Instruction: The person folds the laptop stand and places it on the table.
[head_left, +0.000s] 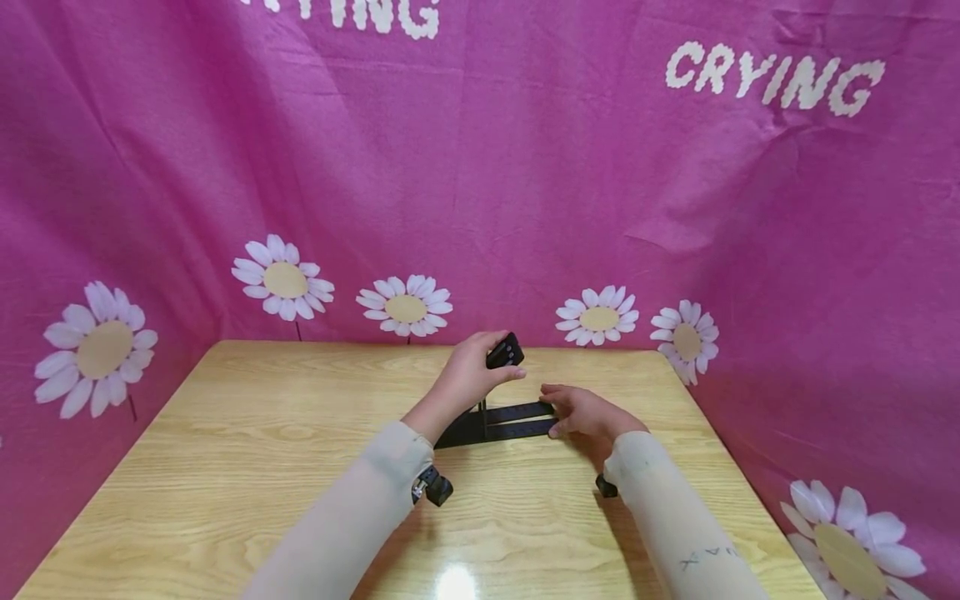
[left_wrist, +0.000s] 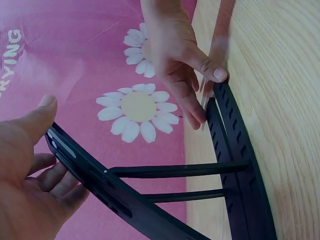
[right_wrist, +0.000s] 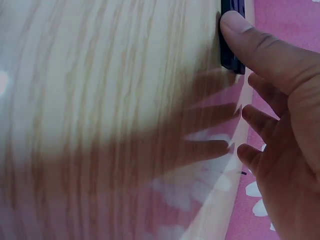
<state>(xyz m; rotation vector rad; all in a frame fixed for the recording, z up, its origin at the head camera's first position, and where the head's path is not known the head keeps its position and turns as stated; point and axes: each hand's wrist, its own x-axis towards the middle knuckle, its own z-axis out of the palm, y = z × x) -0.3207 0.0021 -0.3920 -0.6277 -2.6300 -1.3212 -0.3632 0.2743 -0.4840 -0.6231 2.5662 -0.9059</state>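
A black folding laptop stand stands on the table, its slotted base rails flat on the wood. Its upper plate is raised at an angle, with two thin struts between plate and rails. My left hand holds the raised end of the plate, thumb on one side and fingers on the other. At the right ends of the rails is my right hand, its thumb on the near rail and fingers by the far one. In the right wrist view, the thumb lies over a rail end.
The wooden table runs back to a pink cloth with white daisies, which also hangs at both sides. Black wrist devices sit under the sleeves. Light reflects off the glossy tabletop near the front.
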